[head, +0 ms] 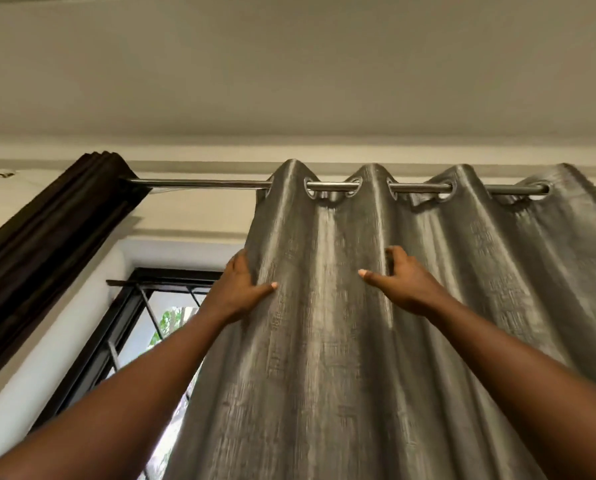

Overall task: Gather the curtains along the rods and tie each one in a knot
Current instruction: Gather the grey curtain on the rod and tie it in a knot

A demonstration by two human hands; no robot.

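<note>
grey curtain (341, 341): we are looking up at it as it is hanging in deep folds from the rod, filling the middle and right of the view, its left edge lying just over the window.
rod (203, 183): it is running level under the ceiling (289, 64) and passing through the curtain's metal eyelets (310, 192), carrying the cloth by them.
left hand (244, 285): we are gripping the grey curtain's left edge below the rod, fingers going behind the cloth and thumb pressing on the front.
right hand (400, 285): we are clutching a fold further right at about the same height, fingers curling into the crease and thumb lying stretched across the front; the two hands are sitting apart, with one fold between them.
dark curtain (47, 237): it is hanging bunched tight at the rod's left end, well apart from the grey one, bare rod showing between them.
window (123, 317): its black frame is showing between the two curtains, with green leaves blurring beyond the glass.
</note>
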